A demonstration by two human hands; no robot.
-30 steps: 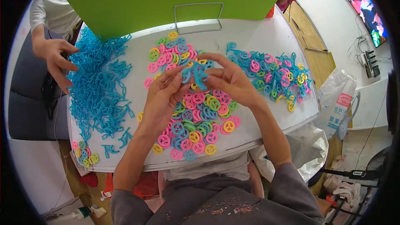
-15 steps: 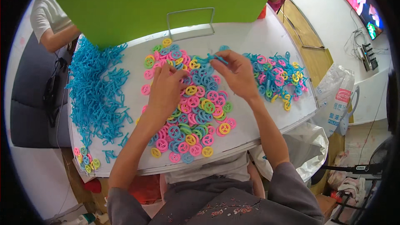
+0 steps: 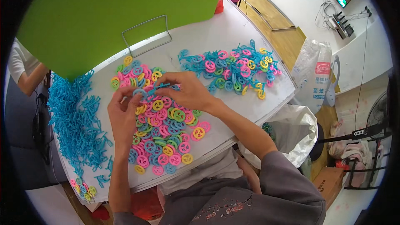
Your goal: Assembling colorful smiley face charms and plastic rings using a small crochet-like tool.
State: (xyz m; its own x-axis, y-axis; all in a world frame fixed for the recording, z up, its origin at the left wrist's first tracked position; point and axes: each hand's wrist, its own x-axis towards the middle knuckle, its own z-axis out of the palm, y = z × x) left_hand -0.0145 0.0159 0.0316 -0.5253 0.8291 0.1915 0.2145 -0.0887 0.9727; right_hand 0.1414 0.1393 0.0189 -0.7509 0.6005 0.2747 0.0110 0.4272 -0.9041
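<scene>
Head view: blue piece (image 3: 152,89) half-hidden between hands (image 3: 156,102).

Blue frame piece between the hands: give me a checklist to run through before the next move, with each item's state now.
1. Blue frame piece gripped by both the left hand and right hand: ok.
2. Wheel seated on the piece: cannot tell, too small.
3. Loose wheels lying under the hands: ok.
4. Blue frame pile to the left, on the table: ok.
5. Assembled pile apart from the loose wheels: ok.
</scene>
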